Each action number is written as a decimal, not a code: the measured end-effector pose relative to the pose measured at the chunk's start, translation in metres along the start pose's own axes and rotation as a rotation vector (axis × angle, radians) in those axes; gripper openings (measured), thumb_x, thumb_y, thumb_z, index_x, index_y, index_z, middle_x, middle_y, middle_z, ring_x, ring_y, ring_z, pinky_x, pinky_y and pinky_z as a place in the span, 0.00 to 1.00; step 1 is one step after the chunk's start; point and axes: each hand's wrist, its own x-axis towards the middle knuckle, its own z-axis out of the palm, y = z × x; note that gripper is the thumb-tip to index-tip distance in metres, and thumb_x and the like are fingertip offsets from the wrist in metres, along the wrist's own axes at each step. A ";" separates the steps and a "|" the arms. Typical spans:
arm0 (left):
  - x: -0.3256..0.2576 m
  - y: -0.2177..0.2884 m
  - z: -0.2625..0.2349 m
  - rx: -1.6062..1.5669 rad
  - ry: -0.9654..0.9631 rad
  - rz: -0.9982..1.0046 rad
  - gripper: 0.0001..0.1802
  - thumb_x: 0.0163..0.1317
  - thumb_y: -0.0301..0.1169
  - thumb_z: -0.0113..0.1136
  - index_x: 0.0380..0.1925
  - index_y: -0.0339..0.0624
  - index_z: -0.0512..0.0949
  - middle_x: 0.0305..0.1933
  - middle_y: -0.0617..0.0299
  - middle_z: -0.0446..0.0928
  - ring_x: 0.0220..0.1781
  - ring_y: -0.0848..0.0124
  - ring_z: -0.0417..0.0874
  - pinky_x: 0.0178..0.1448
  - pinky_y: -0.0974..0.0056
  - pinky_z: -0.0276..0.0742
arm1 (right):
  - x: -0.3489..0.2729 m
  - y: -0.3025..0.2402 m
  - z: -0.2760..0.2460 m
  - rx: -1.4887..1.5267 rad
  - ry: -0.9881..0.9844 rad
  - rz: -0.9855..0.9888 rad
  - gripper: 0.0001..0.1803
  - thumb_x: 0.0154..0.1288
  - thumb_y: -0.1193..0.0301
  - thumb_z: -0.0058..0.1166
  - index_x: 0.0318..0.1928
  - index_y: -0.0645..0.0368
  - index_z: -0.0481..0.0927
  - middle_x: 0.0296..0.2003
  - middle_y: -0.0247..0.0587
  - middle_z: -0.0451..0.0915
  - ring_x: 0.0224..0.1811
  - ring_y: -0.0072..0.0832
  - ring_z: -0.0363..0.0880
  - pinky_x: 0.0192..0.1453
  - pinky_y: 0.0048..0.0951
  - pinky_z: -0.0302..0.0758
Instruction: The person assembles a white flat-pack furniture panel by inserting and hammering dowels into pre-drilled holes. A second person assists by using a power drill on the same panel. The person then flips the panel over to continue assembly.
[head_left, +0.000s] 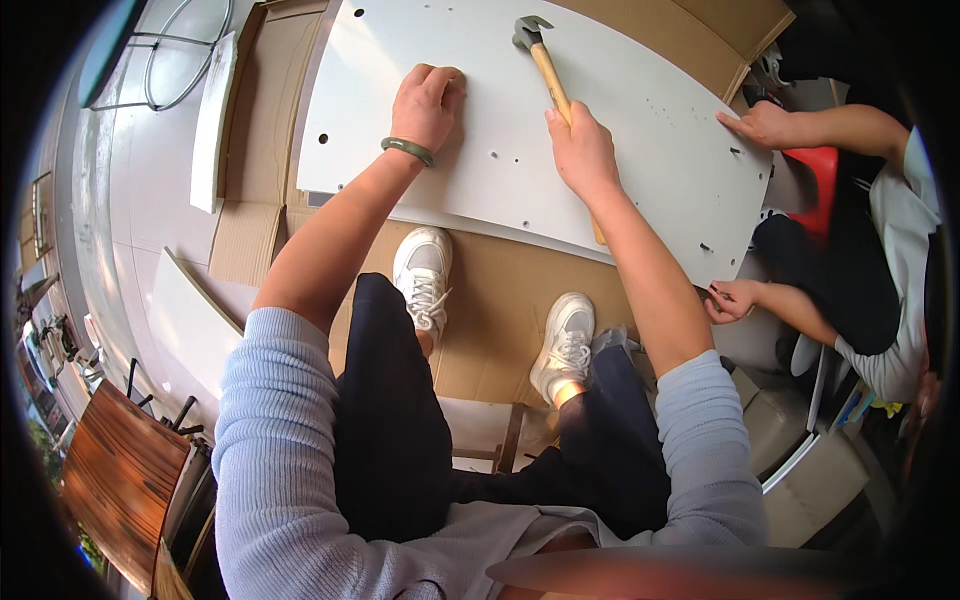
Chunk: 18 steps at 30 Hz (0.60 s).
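My right hand (586, 152) is wrapped round the wooden handle of a claw hammer (550, 72). Its dark metal head lies over the far part of a large white board (640, 150), and the handle's end shows below my wrist. Over the board's left half, my left hand (426, 106) has its fingers curled and pressed together at the surface. Whatever they pinch, if anything, is hidden. Several small holes dot the board. Two short dark pegs stand up near its right end, a far peg (735, 151) and a near peg (706, 247).
Brown cardboard (490, 290) lies under the board and my shoes. At the right, another person's hand (765, 126) points at the board; that person's second hand (735, 298) is by the near right corner. A red stool (822, 185) and a wood-grain table (125, 470) stand at the sides.
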 end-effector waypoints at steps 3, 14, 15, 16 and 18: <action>-0.001 -0.001 0.002 -0.001 -0.018 -0.034 0.10 0.54 0.25 0.62 0.37 0.44 0.80 0.36 0.58 0.76 0.35 0.62 0.79 0.40 0.62 0.76 | -0.011 0.014 -0.004 0.120 0.015 0.016 0.19 0.70 0.62 0.42 0.49 0.67 0.65 0.34 0.55 0.77 0.36 0.48 0.78 0.43 0.45 0.73; -0.047 0.061 -0.015 0.148 0.025 0.219 0.17 0.53 0.26 0.61 0.45 0.45 0.75 0.44 0.55 0.74 0.48 0.56 0.73 0.57 0.54 0.66 | -0.124 0.059 0.044 0.070 0.226 -0.239 0.31 0.59 0.75 0.49 0.63 0.63 0.56 0.54 0.57 0.63 0.55 0.53 0.64 0.61 0.46 0.63; -0.060 0.074 -0.017 0.118 -0.050 0.275 0.16 0.52 0.26 0.62 0.43 0.45 0.75 0.44 0.55 0.74 0.47 0.56 0.73 0.55 0.54 0.67 | -0.134 0.067 0.037 0.136 0.171 -0.288 0.26 0.60 0.73 0.50 0.59 0.63 0.64 0.56 0.53 0.64 0.57 0.50 0.64 0.61 0.44 0.63; -0.073 0.087 -0.019 0.101 -0.133 0.307 0.16 0.52 0.26 0.63 0.42 0.45 0.75 0.43 0.55 0.74 0.47 0.55 0.73 0.53 0.54 0.68 | -0.146 0.076 0.031 0.174 0.156 -0.323 0.20 0.61 0.70 0.50 0.53 0.63 0.71 0.50 0.49 0.72 0.53 0.45 0.70 0.58 0.39 0.68; -0.092 0.104 -0.017 0.046 -0.299 0.296 0.14 0.51 0.27 0.65 0.39 0.44 0.75 0.41 0.55 0.74 0.45 0.55 0.74 0.50 0.55 0.71 | -0.174 0.110 0.014 0.457 -0.201 -0.190 0.17 0.63 0.69 0.51 0.51 0.65 0.75 0.41 0.46 0.79 0.44 0.35 0.77 0.52 0.33 0.73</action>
